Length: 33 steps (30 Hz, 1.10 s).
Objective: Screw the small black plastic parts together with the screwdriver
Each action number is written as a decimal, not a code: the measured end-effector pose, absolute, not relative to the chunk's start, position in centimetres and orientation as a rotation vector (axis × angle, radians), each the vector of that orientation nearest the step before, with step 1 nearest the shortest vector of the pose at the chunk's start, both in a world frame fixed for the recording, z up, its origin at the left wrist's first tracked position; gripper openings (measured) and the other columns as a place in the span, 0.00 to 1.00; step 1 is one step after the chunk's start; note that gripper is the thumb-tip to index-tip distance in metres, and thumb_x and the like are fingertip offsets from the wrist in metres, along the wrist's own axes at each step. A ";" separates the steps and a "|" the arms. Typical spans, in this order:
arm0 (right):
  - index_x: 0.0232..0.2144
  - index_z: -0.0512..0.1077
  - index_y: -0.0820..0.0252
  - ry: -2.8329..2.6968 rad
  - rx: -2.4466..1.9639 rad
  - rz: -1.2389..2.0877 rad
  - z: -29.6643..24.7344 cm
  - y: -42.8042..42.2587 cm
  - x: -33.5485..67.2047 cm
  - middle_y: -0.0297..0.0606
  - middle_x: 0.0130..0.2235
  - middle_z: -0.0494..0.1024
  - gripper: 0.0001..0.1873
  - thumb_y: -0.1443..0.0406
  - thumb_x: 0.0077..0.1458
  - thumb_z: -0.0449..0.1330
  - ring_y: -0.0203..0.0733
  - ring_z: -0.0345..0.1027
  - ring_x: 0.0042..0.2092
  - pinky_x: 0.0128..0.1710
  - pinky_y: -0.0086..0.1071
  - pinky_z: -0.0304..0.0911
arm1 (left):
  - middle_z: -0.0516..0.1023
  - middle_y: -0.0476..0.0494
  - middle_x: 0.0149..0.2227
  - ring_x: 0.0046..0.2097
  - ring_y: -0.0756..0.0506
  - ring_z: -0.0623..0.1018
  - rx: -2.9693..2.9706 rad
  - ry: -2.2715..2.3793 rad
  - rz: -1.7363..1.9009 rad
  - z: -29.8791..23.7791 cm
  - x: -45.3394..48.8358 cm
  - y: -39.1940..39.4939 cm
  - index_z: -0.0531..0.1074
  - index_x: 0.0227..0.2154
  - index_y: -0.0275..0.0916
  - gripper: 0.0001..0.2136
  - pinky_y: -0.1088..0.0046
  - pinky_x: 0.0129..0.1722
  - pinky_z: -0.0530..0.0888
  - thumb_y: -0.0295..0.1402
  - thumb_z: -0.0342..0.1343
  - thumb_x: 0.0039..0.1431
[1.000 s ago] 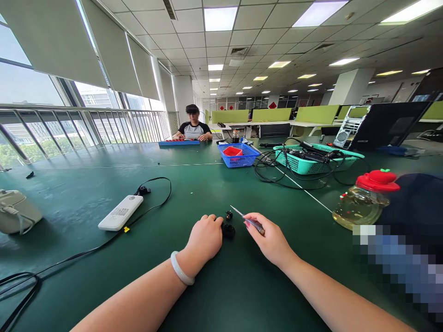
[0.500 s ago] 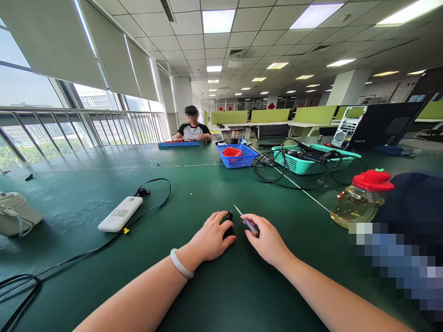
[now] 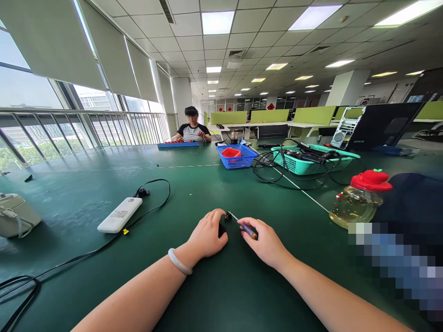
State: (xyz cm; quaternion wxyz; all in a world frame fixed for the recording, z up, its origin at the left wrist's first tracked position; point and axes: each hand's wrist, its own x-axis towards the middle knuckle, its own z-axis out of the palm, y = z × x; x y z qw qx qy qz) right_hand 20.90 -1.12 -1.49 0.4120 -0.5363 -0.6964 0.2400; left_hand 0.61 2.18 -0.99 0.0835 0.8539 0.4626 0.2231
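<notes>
Under the curled fingers of my left hand (image 3: pixel 208 234) is a small black object (image 3: pixel 222 229), mostly covered by the hand. A small black piece (image 3: pixel 227 216) shows just past the index fingertip; whether it is joined to that object I cannot tell. My right hand (image 3: pixel 266 240) is closed around the handle of a screwdriver (image 3: pixel 248 229). Its metal shaft slants up and left, with the tip at the black piece, apparently touching it. Both hands are low over the green tabletop (image 3: pixel 200 295).
A white power bank (image 3: pixel 119 215) with a black cable lies at left. Farther off are a blue basket (image 3: pixel 237 161) with a red tray, and a teal basket (image 3: pixel 299 167) of cables. A red-lidded jar (image 3: pixel 356 205) stands at right. Across the table sits a person (image 3: pixel 191 129).
The screwdriver tip has come down and left to the small black piece. My left hand has shifted slightly left, showing more of the black piece. The person opposite has raised a hand.
</notes>
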 end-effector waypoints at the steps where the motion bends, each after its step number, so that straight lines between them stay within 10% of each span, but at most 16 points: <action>1: 0.42 0.76 0.52 -1.752 -1.334 0.617 -1.4 -1.2 20.9 0.39 0.42 0.80 0.14 0.64 0.52 0.58 0.48 0.74 0.44 0.49 0.44 0.67 | 0.68 0.37 0.60 0.62 0.39 0.67 2.552 1.373 0.652 -0.9 0.6 2.1 0.61 0.57 0.40 0.26 0.57 0.63 0.64 0.30 0.54 0.53; 7: 0.37 0.75 0.55 -1.651 -1.210 0.631 -0.9 -1.4 21.1 0.38 0.37 0.80 0.11 0.59 0.55 0.56 0.46 0.74 0.40 0.43 0.38 0.67 | 0.69 0.39 0.61 0.64 0.36 0.64 2.560 1.360 0.536 -0.7 0.5 2.2 0.54 0.66 0.41 0.34 0.53 0.62 0.63 0.44 0.55 0.59; 20: 0.24 0.70 0.57 -0.894 -0.925 0.950 -2.6 2.0 22.0 0.28 0.18 0.64 0.17 0.50 0.47 0.63 0.34 0.57 0.20 0.20 0.30 0.54 | 0.75 0.42 0.43 0.47 0.40 0.72 2.588 1.502 0.550 -0.2 1.6 1.3 0.70 0.43 0.42 0.12 0.60 0.48 0.70 0.42 0.53 0.62; 33: 0.21 0.66 0.57 -0.772 -0.913 0.981 -2.8 2.8 22.2 0.25 0.14 0.60 0.17 0.52 0.46 0.64 0.30 0.52 0.18 0.17 0.27 0.51 | 0.75 0.40 0.46 0.49 0.41 0.72 2.630 1.580 0.490 -0.3 1.1 0.3 0.70 0.49 0.41 0.15 0.61 0.51 0.69 0.39 0.43 0.69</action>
